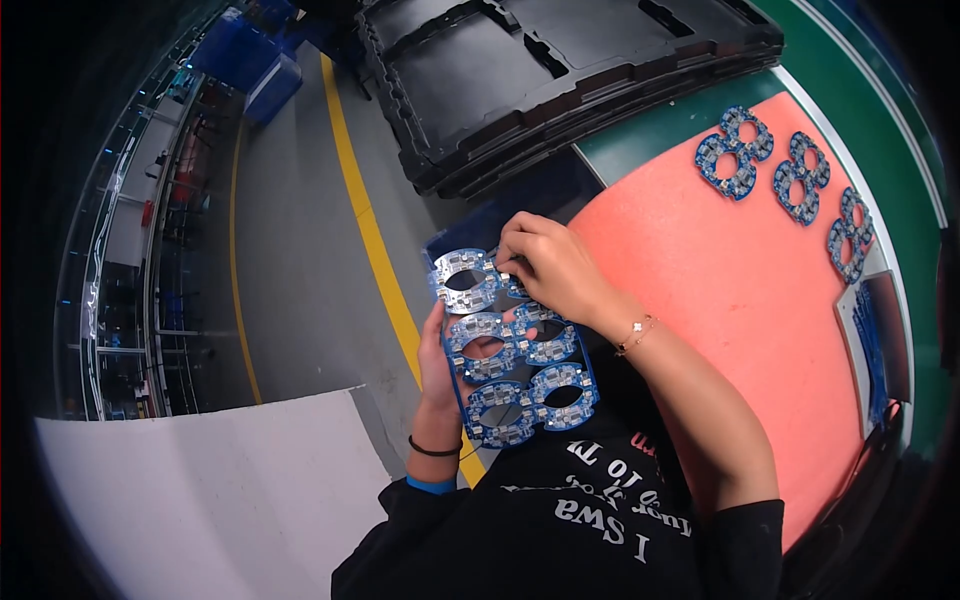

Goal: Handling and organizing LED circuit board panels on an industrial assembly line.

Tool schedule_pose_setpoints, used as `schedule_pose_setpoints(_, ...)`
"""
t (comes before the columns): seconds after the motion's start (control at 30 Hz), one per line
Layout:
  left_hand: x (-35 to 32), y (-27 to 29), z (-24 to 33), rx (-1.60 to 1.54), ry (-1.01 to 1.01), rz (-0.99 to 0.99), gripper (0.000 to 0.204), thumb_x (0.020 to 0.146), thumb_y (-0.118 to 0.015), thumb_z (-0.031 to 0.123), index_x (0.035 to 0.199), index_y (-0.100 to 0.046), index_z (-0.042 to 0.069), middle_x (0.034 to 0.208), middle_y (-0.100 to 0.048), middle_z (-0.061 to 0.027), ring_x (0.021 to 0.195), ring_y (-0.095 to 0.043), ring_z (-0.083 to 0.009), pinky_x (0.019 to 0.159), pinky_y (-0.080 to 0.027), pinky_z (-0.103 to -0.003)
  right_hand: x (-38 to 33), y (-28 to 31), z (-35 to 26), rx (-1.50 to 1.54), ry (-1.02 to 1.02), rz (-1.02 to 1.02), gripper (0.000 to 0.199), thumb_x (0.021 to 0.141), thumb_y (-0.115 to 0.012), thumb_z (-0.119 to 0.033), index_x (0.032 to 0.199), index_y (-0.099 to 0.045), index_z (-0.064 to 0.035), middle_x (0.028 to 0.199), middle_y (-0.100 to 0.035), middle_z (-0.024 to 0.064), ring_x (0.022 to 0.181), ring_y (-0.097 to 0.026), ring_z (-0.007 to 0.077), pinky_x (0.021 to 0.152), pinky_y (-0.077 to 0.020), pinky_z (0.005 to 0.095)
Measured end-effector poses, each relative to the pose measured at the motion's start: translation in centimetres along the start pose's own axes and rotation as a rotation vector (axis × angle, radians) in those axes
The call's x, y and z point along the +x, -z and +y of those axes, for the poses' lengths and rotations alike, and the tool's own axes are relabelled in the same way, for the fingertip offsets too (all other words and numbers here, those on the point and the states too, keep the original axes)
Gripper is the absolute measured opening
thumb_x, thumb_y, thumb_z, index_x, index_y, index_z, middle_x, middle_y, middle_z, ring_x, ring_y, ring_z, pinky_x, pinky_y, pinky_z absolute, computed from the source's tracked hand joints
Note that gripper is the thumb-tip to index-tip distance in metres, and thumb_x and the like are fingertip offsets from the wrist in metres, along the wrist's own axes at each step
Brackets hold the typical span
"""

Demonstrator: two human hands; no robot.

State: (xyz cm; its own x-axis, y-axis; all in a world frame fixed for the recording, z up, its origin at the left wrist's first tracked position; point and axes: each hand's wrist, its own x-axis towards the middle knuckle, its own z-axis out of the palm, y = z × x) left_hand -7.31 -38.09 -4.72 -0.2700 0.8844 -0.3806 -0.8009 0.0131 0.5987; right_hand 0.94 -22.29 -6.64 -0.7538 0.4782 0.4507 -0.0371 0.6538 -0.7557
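The left hand (437,352) is coming up under a blue circuit board panel (512,350), holding it up in front of the chest; its fingers are mostly hidden behind the board, only bits showing through the oval cut-outs. The right hand (548,264) is curling over the panel's top edge, fingertips pinching there, and exactly what they are gripping is too small to tell. Beyond, three separated blue boards (790,172) are lying in a row on the salmon mat (720,280). At the right rim, a tray (880,345) is showing blue pieces, cut off by the edge. Farthest off, stacked black trays (560,80) are sitting.
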Motion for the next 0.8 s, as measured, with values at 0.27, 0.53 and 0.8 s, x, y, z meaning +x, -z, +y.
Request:
schedule_pose_setpoints(0.27, 0.6, 0.6, -0.4, -0.035, -0.011, 0.077, 0.056, 0.092, -0.019, 0.040, 0.124, -0.037, -0.001, 0.106, -0.056, -0.0217, 0.094, -0.057, -0.0403, 0.078, -0.051, -0.049, 0.5, -0.5, 0.3, 0.114, -0.129, 0.157, 0.006, 0.072, -0.060, 0.002, 0.078, -0.059, 0.0008, 0.083, -0.057, 0.0097, 0.064, -0.057, 0.0219, 0.058, -0.0452, 0.0312)
schedule_pose_setpoints(0.53, 0.8, 0.4, -0.1, -0.006, -0.038, 0.064, 0.055, 0.092, -0.019, 0.039, 0.122, -0.038, -0.003, 0.103, -0.056, -0.0214, 0.093, -0.058, -0.0397, 0.077, -0.052, -0.048, -0.3, -0.2, -0.2, -0.113, -0.098, -0.117, 0.013, 0.070, -0.062, -0.002, 0.083, -0.062, -0.0020, 0.086, -0.058, 0.0092, 0.068, -0.059, 0.0251, 0.060, -0.0467, 0.0321)
schedule_pose_setpoints(0.8, 0.4, 2.1, 0.3, 0.001, -0.070, 0.124, 0.054, 0.091, -0.022, 0.039, 0.124, -0.039, 0.000, 0.110, -0.055, -0.0217, 0.097, -0.057, -0.0371, 0.076, -0.051, -0.045, 0.8, 0.1, -0.1, 0.256, -0.292, 0.162, 0.014, 0.073, -0.059, 0.005, 0.086, -0.062, 0.0001, 0.081, -0.060, 0.0112, 0.068, -0.060, 0.0195, 0.063, -0.0494, 0.0291)
